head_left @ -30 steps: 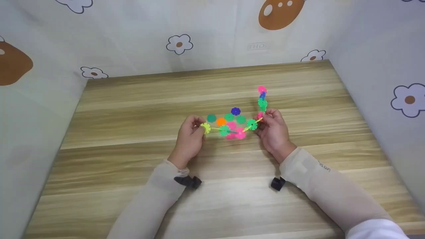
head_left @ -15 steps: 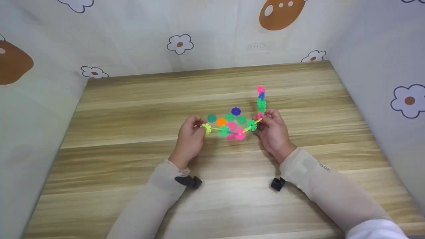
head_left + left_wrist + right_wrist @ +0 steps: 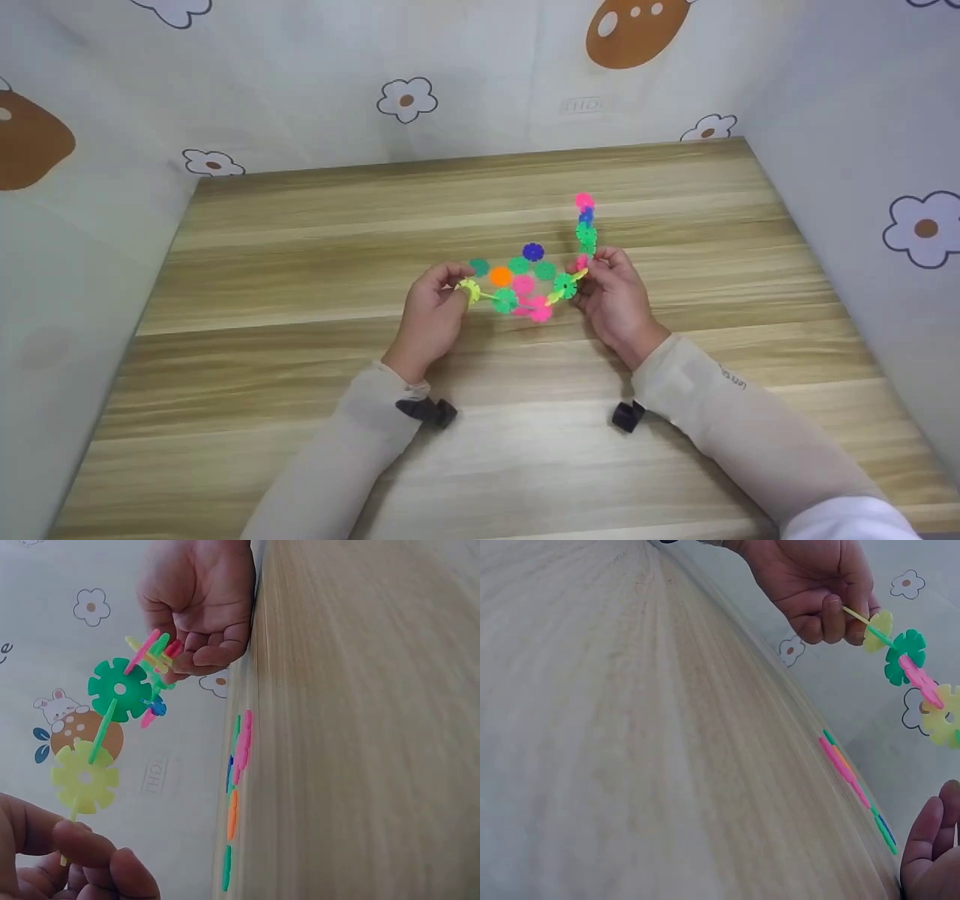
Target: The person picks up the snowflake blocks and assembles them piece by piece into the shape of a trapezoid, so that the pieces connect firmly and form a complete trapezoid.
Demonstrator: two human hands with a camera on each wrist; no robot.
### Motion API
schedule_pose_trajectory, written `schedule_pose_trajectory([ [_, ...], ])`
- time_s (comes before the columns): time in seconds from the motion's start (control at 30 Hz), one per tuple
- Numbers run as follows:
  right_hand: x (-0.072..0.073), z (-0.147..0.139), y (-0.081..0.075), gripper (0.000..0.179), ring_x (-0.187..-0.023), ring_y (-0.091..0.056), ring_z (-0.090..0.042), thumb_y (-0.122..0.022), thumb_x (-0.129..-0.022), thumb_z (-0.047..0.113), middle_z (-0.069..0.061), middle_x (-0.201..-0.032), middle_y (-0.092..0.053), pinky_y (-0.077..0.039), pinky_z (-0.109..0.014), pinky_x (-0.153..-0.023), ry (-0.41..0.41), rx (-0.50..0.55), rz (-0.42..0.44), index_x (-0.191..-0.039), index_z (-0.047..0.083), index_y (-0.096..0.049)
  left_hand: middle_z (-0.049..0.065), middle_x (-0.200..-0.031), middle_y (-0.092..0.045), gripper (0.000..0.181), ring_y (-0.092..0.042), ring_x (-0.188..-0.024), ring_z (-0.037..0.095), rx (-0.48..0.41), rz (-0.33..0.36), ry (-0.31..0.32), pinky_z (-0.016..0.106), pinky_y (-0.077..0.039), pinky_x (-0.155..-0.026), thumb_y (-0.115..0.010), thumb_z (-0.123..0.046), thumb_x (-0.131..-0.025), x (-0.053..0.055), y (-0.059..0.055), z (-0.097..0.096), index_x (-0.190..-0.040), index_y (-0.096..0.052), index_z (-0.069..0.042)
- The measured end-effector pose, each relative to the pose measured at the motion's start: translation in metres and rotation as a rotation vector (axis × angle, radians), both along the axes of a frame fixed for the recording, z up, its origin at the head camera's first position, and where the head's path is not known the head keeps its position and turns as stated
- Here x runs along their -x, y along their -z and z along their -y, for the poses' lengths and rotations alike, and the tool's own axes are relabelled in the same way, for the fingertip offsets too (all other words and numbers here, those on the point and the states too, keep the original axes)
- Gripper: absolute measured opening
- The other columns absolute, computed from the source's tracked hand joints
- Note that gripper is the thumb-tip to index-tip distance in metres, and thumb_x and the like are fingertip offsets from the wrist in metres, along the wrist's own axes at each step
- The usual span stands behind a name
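A chain of notched, flower-shaped interlocking discs in yellow, green, pink and blue (image 3: pixel 505 301) sags between the two hands, above the table. The left hand (image 3: pixel 431 319) pinches the yellow disc (image 3: pixel 73 810) at its left end between thumb and fingers. Farther along the chain, the right hand (image 3: pixel 619 300) grips it near a pink disc (image 3: pixel 582 262); the curled fingers partly hide that spot. Beyond this grip, the rest of the chain stretches away past the right hand to a pink end disc (image 3: pixel 584 201).
Several loose discs lie flat on the wooden table (image 3: pixel 315 247) behind the sagging chain, among them an orange disc (image 3: pixel 501 277), a dark blue disc (image 3: pixel 533 252) and a pink disc (image 3: pixel 523 285). Patterned walls (image 3: pixel 480 67) enclose the table's back and sides.
The chain's far end and the part by the right hand have shifted slightly left. Its middle sags a little nearer the person. Both hands keep their hold, the left edging slightly right.
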State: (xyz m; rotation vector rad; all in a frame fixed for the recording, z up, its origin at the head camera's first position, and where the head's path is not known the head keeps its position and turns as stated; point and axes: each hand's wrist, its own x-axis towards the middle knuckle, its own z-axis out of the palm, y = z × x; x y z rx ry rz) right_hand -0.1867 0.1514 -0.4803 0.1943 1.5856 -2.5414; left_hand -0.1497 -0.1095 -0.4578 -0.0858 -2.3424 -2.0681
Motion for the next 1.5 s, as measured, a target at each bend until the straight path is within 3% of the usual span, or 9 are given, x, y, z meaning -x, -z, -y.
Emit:
schedule_pose_trajectory([
  [0.17, 0.0, 0.0, -0.001, 0.005, -0.084, -0.062, -0.017, -0.041, -0.112, 0.01, -0.003, -0.096, -0.068, -0.048, -0.033, -0.076, -0.005, 0.024, 0.001, -0.114, 0.014, -0.043, 0.008, -0.085, -0.057, 0.029, -0.04, -0.053, 0.014, 0.022, 0.053, 0.018, 0.024, -0.038, -0.047, -0.049, -0.001, -0.102, -0.002, -0.002, 0.0, -0.123, -0.068, 0.003],
  [0.23, 0.0, 0.0, -0.001, 0.004, -0.085, -0.062, -0.017, -0.041, -0.112, 0.01, -0.002, -0.096, -0.068, -0.048, -0.033, -0.076, -0.013, 0.03, -0.003, -0.115, 0.013, -0.042, 0.006, -0.076, -0.053, 0.03, -0.037, -0.051, 0.013, 0.02, 0.06, 0.036, 0.024, -0.036, -0.047, -0.047, -0.002, -0.104, -0.003, -0.003, -0.001, -0.124, -0.068, 0.003],
  [0.43, 0.0, 0.0, 0.0, 0.005, -0.087, -0.061, -0.017, -0.043, -0.112, 0.013, -0.003, -0.097, -0.068, -0.047, -0.033, -0.076, -0.041, 0.037, -0.009, -0.117, 0.011, -0.042, 0.004, -0.072, -0.045, 0.026, -0.038, -0.059, 0.017, 0.025, 0.011, 0.119, 0.026, -0.038, -0.056, -0.043, -0.016, -0.113, -0.007, -0.003, -0.004, -0.125, -0.061, 0.0],
  [0.6, -0.002, 0.0, -0.001, 0.003, -0.087, -0.062, -0.017, -0.044, -0.112, 0.012, -0.003, -0.097, -0.069, -0.047, -0.032, -0.075, -0.046, 0.047, -0.017, -0.114, 0.013, -0.044, 0.006, -0.091, -0.053, 0.024, -0.05, -0.072, 0.018, 0.105, 0.017, 0.132, 0.027, -0.047, -0.068, -0.063, -0.024, -0.106, -0.008, -0.003, -0.006, -0.122, -0.058, -0.007],
  [0.7, -0.003, 0.001, -0.002, 0.003, -0.087, -0.063, -0.017, -0.043, -0.112, 0.011, -0.003, -0.096, -0.07, -0.047, -0.032, -0.075, -0.04, 0.054, -0.019, -0.112, 0.014, -0.044, 0.008, -0.104, -0.054, 0.028, -0.053, -0.079, 0.018, 0.133, 0.018, 0.123, 0.026, -0.048, -0.068, -0.069, -0.022, -0.101, -0.008, -0.003, -0.006, -0.12, -0.057, -0.007],
  [1.0, -0.004, 0.002, -0.002, 0.003, -0.086, -0.062, -0.017, -0.04, -0.113, 0.013, -0.003, -0.098, -0.07, -0.049, -0.032, -0.074, -0.059, 0.03, -0.034, -0.115, 0.012, -0.043, 0.008, -0.105, -0.061, 0.019, -0.047, -0.065, 0.014, 0.183, -0.011, 0.077, 0.024, -0.043, -0.059, -0.068, -0.02, -0.101, -0.009, -0.002, -0.007, -0.112, -0.056, -0.01],
  [1.17, -0.004, 0.001, -0.002, 0.003, -0.085, -0.064, -0.016, -0.041, -0.113, 0.012, -0.002, -0.097, -0.071, -0.049, -0.032, -0.073, -0.077, 0.034, -0.036, -0.115, 0.013, -0.043, 0.007, -0.109, -0.061, 0.024, -0.049, -0.071, 0.015, 0.186, 0.018, 0.093, 0.024, -0.043, -0.062, -0.073, -0.021, -0.097, -0.01, -0.004, -0.008, -0.111, -0.055, -0.013],
  [1.4, -0.005, 0.002, 0.0, 0.004, -0.085, -0.065, -0.016, -0.048, -0.11, 0.013, -0.003, -0.096, -0.071, -0.051, -0.032, -0.073, -0.083, 0.062, -0.045, -0.109, 0.015, -0.046, 0.006, -0.092, -0.05, 0.022, -0.048, -0.072, 0.017, 0.272, 0.004, 0.099, 0.026, -0.039, -0.059, -0.073, -0.021, -0.096, -0.01, -0.004, -0.007, -0.103, -0.053, -0.014],
  [1.5, -0.005, 0.002, 0.0, 0.003, -0.086, -0.065, -0.017, -0.049, -0.11, 0.013, -0.002, -0.095, -0.071, -0.05, -0.033, -0.073, -0.085, 0.064, -0.05, -0.109, 0.015, -0.047, 0.006, -0.095, -0.054, 0.022, -0.046, -0.068, 0.016, 0.295, 0.001, 0.112, 0.025, -0.039, -0.057, -0.072, -0.02, -0.096, -0.01, -0.004, -0.007, -0.101, -0.051, -0.014],
])
